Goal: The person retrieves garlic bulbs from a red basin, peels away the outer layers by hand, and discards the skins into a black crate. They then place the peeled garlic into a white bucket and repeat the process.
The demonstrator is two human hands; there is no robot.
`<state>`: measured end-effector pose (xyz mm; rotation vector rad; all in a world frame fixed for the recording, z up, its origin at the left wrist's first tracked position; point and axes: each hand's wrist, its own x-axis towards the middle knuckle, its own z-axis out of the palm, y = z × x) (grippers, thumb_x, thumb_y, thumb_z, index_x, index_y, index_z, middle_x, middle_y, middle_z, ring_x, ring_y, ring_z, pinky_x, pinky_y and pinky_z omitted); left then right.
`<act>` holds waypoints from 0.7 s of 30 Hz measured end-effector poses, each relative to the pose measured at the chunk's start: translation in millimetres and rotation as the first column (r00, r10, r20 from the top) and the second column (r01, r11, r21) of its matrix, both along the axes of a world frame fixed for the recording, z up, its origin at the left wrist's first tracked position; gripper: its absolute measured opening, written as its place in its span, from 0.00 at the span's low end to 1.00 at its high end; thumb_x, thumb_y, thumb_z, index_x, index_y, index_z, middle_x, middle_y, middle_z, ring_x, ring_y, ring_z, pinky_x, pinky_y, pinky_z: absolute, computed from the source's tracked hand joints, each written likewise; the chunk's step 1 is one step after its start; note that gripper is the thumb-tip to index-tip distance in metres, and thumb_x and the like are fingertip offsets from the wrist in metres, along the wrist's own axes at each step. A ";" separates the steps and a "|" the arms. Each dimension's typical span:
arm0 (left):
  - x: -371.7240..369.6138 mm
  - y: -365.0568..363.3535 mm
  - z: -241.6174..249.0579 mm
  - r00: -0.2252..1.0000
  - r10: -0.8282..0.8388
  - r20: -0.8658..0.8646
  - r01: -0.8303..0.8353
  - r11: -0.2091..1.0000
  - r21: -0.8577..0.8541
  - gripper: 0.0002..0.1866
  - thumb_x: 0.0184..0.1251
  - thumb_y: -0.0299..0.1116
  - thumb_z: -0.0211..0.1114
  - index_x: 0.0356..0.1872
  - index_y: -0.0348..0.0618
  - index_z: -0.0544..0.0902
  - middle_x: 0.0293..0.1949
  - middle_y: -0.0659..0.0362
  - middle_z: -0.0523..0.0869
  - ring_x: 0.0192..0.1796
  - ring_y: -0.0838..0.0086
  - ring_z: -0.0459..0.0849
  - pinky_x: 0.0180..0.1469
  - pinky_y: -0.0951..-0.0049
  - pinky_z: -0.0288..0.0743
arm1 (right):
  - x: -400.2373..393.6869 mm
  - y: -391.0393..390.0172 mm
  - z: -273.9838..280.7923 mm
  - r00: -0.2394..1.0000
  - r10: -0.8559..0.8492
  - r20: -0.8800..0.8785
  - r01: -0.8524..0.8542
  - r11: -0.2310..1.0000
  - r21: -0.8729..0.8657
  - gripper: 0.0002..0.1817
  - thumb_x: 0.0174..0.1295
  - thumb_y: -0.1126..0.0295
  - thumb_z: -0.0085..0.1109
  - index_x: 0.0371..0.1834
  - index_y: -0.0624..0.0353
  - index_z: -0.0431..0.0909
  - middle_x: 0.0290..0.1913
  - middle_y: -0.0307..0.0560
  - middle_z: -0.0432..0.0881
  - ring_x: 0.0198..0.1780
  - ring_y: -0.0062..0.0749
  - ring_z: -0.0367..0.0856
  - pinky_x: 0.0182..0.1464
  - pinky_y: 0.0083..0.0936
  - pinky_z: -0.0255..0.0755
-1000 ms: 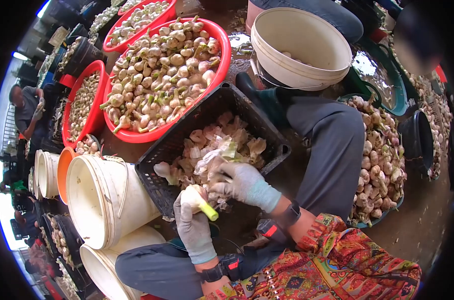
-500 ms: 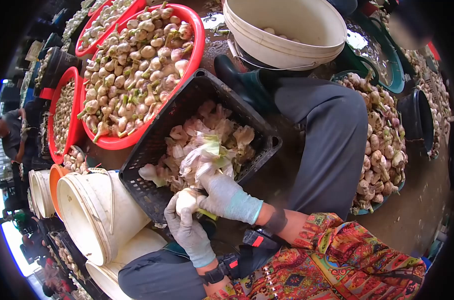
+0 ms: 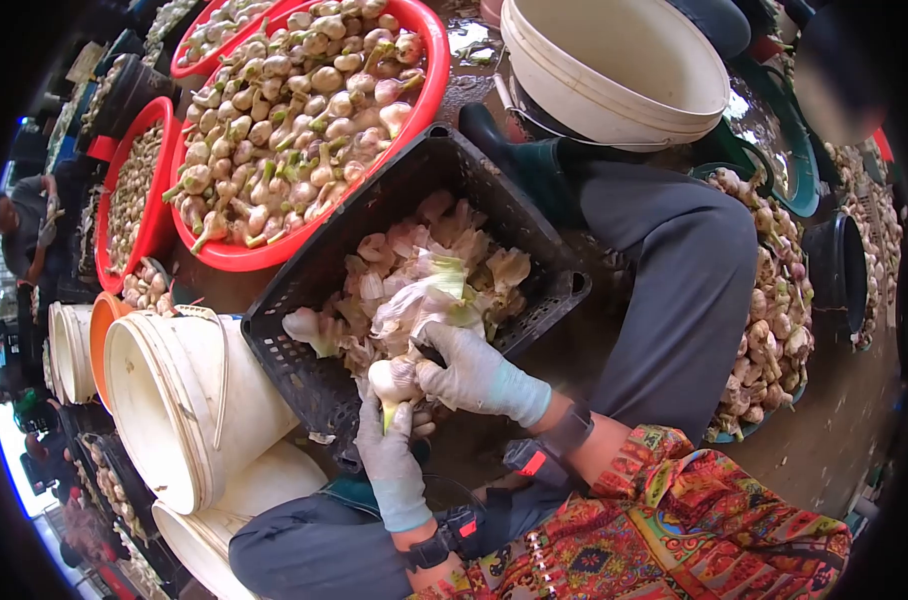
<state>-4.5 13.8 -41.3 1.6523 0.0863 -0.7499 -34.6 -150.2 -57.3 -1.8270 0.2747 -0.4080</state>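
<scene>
A whitish garlic bulb (image 3: pixel 395 381) with a green stem pointing down is held in the gloved fingers of my left hand (image 3: pixel 389 462). My gloved right hand (image 3: pixel 472 372) is closed beside the bulb, its fingertips close to it. From the top of that hand sticks out a small dark tool (image 3: pixel 428 352), mostly hidden, perhaps a knife. Just beyond both hands, peeled garlic skins (image 3: pixel 414 285) are heaped inside a black plastic crate (image 3: pixel 304 285).
A red tub (image 3: pixel 439 75) of garlic bulbs stands beyond the crate. White buckets (image 3: pixel 149 410) lie at the left, and a large cream bucket (image 3: pixel 614 85) stands at the top. More garlic (image 3: pixel 769 320) is piled right of my knee (image 3: pixel 674 240).
The bulb has turned so that its stem points down toward my left palm. My right hand has shifted, exposing the dark tool. The whole view has moved slightly.
</scene>
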 end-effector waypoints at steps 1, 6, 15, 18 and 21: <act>-0.2 1.1 -4.2 0.996 0.081 -0.034 -0.083 0.995 -0.053 0.24 0.67 0.34 0.62 0.60 0.34 0.70 0.42 0.55 0.83 0.32 0.77 0.81 0.33 0.80 0.78 | 0.6 -1.0 -2.1 0.990 0.088 -0.112 -0.041 0.929 0.368 0.10 0.60 0.71 0.52 0.41 0.65 0.70 0.34 0.43 0.77 0.32 0.27 0.80 0.36 0.23 0.74; -0.4 6.9 -0.6 0.966 0.093 -0.243 -0.181 0.911 -0.372 0.23 0.68 0.34 0.62 0.60 0.36 0.71 0.42 0.55 0.84 0.30 0.76 0.82 0.29 0.76 0.78 | 0.9 -39.3 -20.8 0.986 -0.126 -0.109 0.114 0.033 0.993 0.07 0.61 0.73 0.52 0.40 0.64 0.74 0.29 0.40 0.78 0.27 0.20 0.79 0.29 0.16 0.75; -0.2 -0.8 8.6 0.932 0.048 -0.358 -0.303 0.644 -0.703 0.24 0.70 0.36 0.58 0.61 0.32 0.69 0.44 0.54 0.82 0.36 0.72 0.76 0.37 0.75 0.72 | -14.6 -22.7 -36.5 0.973 -0.088 -0.215 0.123 0.980 0.154 0.18 0.58 0.68 0.61 0.51 0.64 0.77 0.40 0.53 0.83 0.39 0.34 0.81 0.47 0.30 0.74; 9.8 10.7 9.5 0.878 0.222 -0.424 -0.477 0.474 -0.740 0.20 0.70 0.37 0.58 0.56 0.34 0.72 0.40 0.54 0.81 0.36 0.72 0.75 0.37 0.74 0.72 | -3.7 -17.4 -36.1 0.970 -0.058 -0.235 0.085 0.991 0.106 0.18 0.61 0.71 0.56 0.53 0.66 0.76 0.40 0.57 0.83 0.41 0.33 0.82 0.46 0.30 0.74; 15.8 41.3 59.9 0.797 0.475 -0.372 -0.552 0.324 -0.769 0.16 0.70 0.34 0.59 0.53 0.35 0.75 0.41 0.54 0.82 0.36 0.72 0.77 0.37 0.72 0.74 | 1.0 -16.5 -45.4 0.958 0.035 -0.283 0.056 0.950 0.307 0.16 0.62 0.75 0.53 0.53 0.69 0.75 0.41 0.54 0.84 0.42 0.30 0.81 0.46 0.26 0.73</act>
